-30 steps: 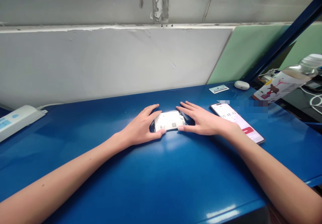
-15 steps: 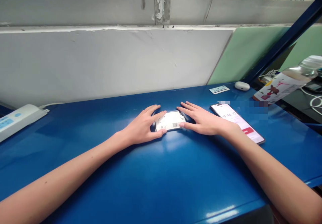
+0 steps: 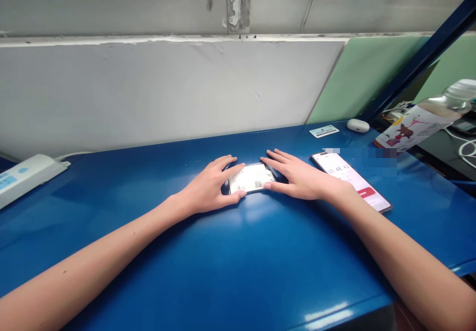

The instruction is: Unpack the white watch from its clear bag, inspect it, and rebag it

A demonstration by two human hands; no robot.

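Head camera: worn on the person's head, looking from above the near side of the blue table (image 3: 238, 266).
Facing: forward and down, across to the white wall panel (image 3: 156, 88).
Hands: left hand (image 3: 210, 187) and right hand (image 3: 297, 176) at mid-picture, seen from behind and above.
Forearms (image 3: 111, 251): nearest the lens, entering large from the lower corners.
Borders: power strip (image 3: 31, 177) cut off at left, bottle (image 3: 414, 125) at right.

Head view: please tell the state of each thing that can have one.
White-labelled packet: lying flat
Left hand: spread, at packet's left end
Right hand: spread, at packet's right end
Smartphone: screen lit, timer showing
Earbud case: closed
Card: lying flat
Power strip: cable attached
Bottle: apparently capped
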